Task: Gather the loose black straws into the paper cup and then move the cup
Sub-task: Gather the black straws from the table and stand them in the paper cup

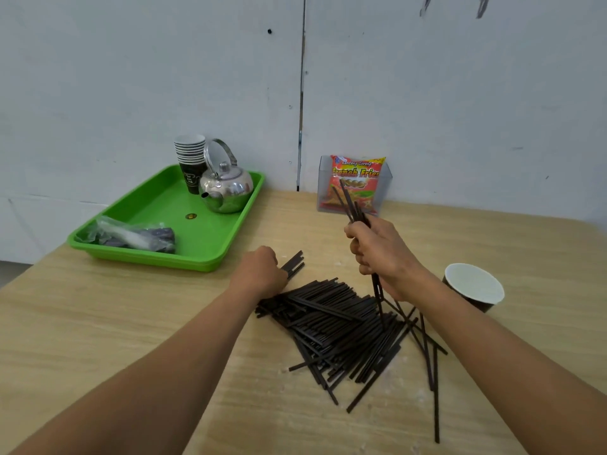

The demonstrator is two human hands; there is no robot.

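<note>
From the head camera, the right hand (pixel 377 254) is clamped round an upright bundle of straws (pixel 349 201) whose lower ends stand in the pile of black straws (pixel 335 326). The left hand (pixel 262 270) is curled over a few flat straws (pixel 294 265) at the pile's far left edge, and their ends stick out past the knuckles. The pile lies mid-bench between the forearms, with strays fanning towards the near right.

The paper cup (pixel 473 285) stands upright with its mouth open, just right of the right wrist and apart from the pile. Bare bench (pixel 98 339) runs beyond it to the right and back to the wall.

A green tray (pixel 203 254) sits at the far left corner, close to the bench's left edge. It carries a steel kettle (pixel 226 188), a stack of cups (pixel 191 159) and a plastic bag (pixel 131 236). A snack packet (pixel 356 182) leans in a clear holder (pixel 387 178) against the wall, directly behind the raised bundle. A wide strip of bench lies open between the tray and the left arm
</note>
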